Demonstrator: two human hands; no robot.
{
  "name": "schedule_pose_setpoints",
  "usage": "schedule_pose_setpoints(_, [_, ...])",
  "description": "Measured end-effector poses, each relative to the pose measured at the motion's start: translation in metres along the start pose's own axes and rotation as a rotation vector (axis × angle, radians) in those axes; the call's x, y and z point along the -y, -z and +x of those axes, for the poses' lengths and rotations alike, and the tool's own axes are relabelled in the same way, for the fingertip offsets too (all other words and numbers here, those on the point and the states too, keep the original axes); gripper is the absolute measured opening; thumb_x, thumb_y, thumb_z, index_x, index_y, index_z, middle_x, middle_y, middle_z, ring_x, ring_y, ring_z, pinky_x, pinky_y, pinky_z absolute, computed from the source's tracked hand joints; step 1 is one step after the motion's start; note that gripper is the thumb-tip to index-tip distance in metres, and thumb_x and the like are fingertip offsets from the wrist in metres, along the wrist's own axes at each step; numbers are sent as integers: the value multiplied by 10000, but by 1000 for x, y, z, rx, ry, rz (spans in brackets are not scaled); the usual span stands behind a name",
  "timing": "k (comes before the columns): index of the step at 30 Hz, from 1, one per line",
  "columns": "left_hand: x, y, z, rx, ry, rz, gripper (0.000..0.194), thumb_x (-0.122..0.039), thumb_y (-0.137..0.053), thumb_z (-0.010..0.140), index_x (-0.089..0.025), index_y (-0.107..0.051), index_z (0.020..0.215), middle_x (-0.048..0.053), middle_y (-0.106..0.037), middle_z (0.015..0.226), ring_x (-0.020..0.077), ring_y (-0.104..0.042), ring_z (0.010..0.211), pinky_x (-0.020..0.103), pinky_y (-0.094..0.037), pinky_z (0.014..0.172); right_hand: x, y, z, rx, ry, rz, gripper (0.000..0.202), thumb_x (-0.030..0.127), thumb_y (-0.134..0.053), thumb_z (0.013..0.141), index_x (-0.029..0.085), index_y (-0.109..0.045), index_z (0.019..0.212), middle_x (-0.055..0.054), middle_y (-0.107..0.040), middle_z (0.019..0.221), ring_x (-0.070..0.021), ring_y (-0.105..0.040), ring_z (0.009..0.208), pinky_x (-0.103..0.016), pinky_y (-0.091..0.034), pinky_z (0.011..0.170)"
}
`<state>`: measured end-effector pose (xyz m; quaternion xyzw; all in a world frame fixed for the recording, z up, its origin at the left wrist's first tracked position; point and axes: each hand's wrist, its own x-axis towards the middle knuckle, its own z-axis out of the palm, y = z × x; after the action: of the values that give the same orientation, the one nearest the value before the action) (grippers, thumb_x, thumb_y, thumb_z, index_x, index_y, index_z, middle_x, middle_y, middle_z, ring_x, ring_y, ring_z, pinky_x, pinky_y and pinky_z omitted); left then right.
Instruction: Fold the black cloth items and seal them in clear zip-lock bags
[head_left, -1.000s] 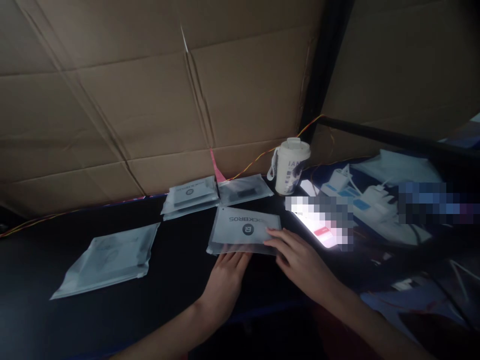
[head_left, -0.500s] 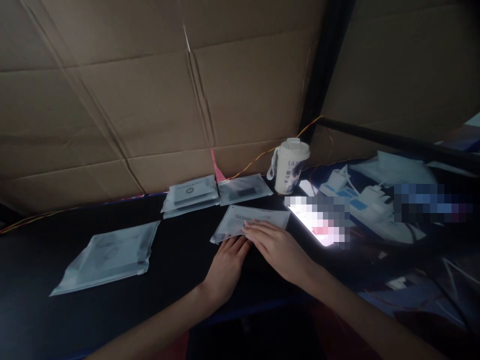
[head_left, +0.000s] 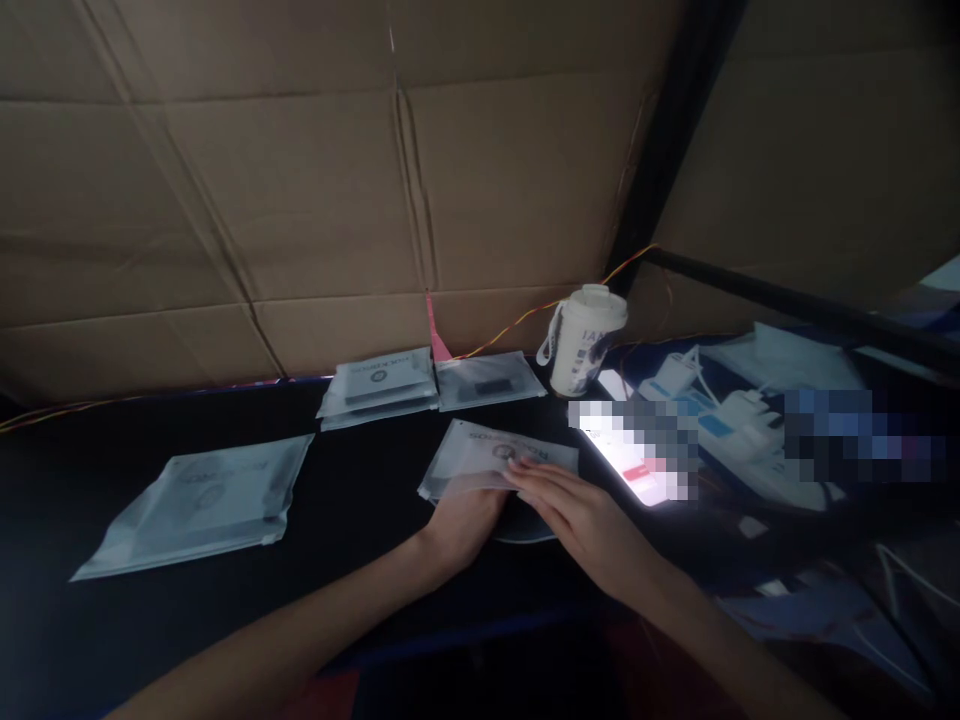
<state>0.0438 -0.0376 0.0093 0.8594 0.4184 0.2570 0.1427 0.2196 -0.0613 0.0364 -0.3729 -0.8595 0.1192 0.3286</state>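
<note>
A frosted plastic zip bag (head_left: 480, 455) with dark printed lettering and a round logo lies in front of me. My left hand (head_left: 466, 525) reaches under its upper layer from the near side, so its fingers are hidden. Fingers of my right hand (head_left: 574, 505) press together on the upper layer near the logo; its thumb does not show. Below the hands, a pale curved edge (head_left: 525, 538) shows, perhaps the bag's lower layer. Behind are stacked zip bags (head_left: 379, 385) and another zip bag (head_left: 487, 382) with a dark patch. One more zip bag (head_left: 202, 500) lies at left.
A lidded white cup (head_left: 586, 340) with a strap stands at the back. Near my right hand is a lit phone (head_left: 626, 460), partly pixelated. Power strips with white plugs (head_left: 739, 420) sit farther right. A cardboard wall (head_left: 517, 180) closes off the black tabletop (head_left: 360, 480).
My left fingers have gone from showing at the bag's near edge to hidden under its upper layer. That layer is raised, and a pale edge now shows beneath the hands. The view shifted slightly.
</note>
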Motion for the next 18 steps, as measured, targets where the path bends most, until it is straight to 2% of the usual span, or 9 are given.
schedule_pose_setpoints(3, [-9, 15, -28, 49, -303, 159, 311, -99, -416, 918, -148, -554, 1193, 135, -613, 1224, 267, -514, 1229, 439, -422, 1022, -2, 0, 0, -3, -20, -4, 381, 118, -397, 937, 229, -575, 1255, -35, -630, 1250, -175, -560, 1185, -370, -488, 1011])
schedule_pose_setpoints(4, [-10, 22, -38, 32, -376, 190, 320, -104, -414, 925, -159, -540, 1215, 132, -605, 1236, 261, -498, 1244, 431, -426, 1021, -2, 0, 1, -11, -26, -6, 374, 125, -393, 941, 227, -578, 1251, -35, -635, 1240, -174, -565, 1178, -365, -493, 1005])
schedule_pose_setpoints(5, [-10, 29, -49, -15, -376, 193, 304, -111, -418, 927, -171, -547, 1196, 120, -621, 1202, 248, -525, 1212, 405, -453, 995, -1, -1, 1, -25, -33, -7, 367, 134, -395, 945, 229, -578, 1248, -34, -643, 1227, -175, -572, 1168, -366, -497, 1000])
schedule_pose_setpoints(6, [-8, 37, -58, -74, -286, 166, 266, -134, -430, 928, -181, -563, 1153, 105, -642, 1139, 232, -573, 1141, 379, -485, 951, 0, -1, 2, -41, -42, -10, 361, 143, -401, 946, 233, -577, 1248, -33, -649, 1216, -177, -580, 1157, -370, -501, 996])
schedule_pose_setpoints(8, [-2, 52, -69, -168, 81, 30, 172, -243, -459, 931, -187, -580, 1040, 77, -660, 983, 203, -643, 935, 345, -542, 817, 4, -3, 3, -72, -64, -26, 348, 159, -414, 948, 238, -576, 1245, -31, -661, 1194, -183, -597, 1132, -383, -509, 987])
schedule_pose_setpoints(10, [7, 63, -72, -160, 507, -227, 263, -412, -456, 923, -179, -570, 963, 65, -646, 874, 199, -647, 778, 334, -564, 656, 11, -7, 3, -90, -86, -61, 337, 165, -412, 949, 228, -585, 1232, -41, -674, 1168, -193, -618, 1098, -394, -523, 967])
schedule_pose_setpoints(12, [16, 69, -68, -89, 773, -576, 390, -522, -424, 905, -160, -564, 939, 76, -643, 860, 206, -650, 747, 325, -561, 580, 21, -13, 2, -89, -106, -116, 334, 156, -403, 948, 206, -595, 1217, -59, -684, 1144, -209, -637, 1065, -397, -543, 934])
schedule_pose_setpoints(15, [26, 70, -59, -53, 838, -974, 404, -528, -472, 885, -140, -571, 941, 90, -651, 917, 196, -662, 795, 335, -569, 659, 40, -21, -3, -53, -106, -204, 335, 147, -397, 939, 173, -608, 1199, -94, -686, 1136, -245, -649, 1040, -398, -584, 842])
schedule_pose_setpoints(18, [36, 65, -50, -91, 780, -1055, 355, -486, -566, 849, -138, -582, 916, 74, -659, 885, 172, -662, 776, 307, -560, 682, 58, -20, -5, 17, -100, -197, 283, 271, -483, 929, 180, -641, 1146, -102, -706, 1082, -262, -677, 962, -380, -604, 737])
